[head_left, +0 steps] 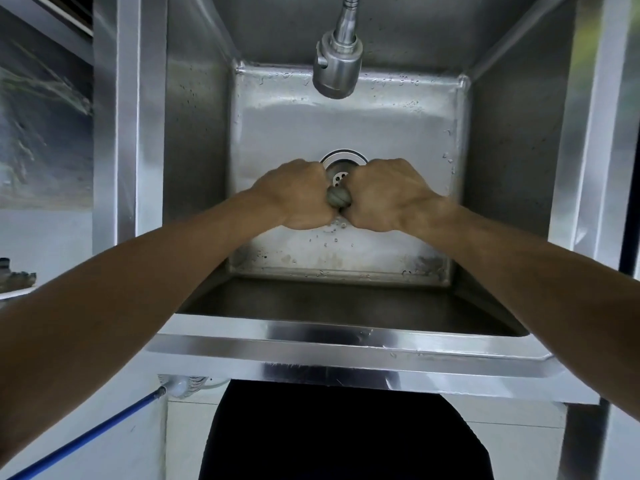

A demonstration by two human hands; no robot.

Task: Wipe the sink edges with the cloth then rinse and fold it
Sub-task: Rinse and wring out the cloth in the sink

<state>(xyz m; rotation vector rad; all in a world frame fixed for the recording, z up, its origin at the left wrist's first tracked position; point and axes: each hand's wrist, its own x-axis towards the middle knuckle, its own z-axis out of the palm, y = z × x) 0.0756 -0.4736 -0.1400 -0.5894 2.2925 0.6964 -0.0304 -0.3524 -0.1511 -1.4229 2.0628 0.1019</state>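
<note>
- Cloth [338, 199] sits in the middle of the frame, bunched into a tight grey roll between two fists, above the drain [341, 168].
- Left hand [298, 195] holds one end in a tight grip, and right hand [388, 195] holds the other end the same way.
- I think the hands twist it over the sink [346, 344] so squeezed water drops fall into the basin.
- Cloth's long side runs left to right, from fist to fist.
- Tap head [336, 71] hangs at the top, with no water seen running.
</note>
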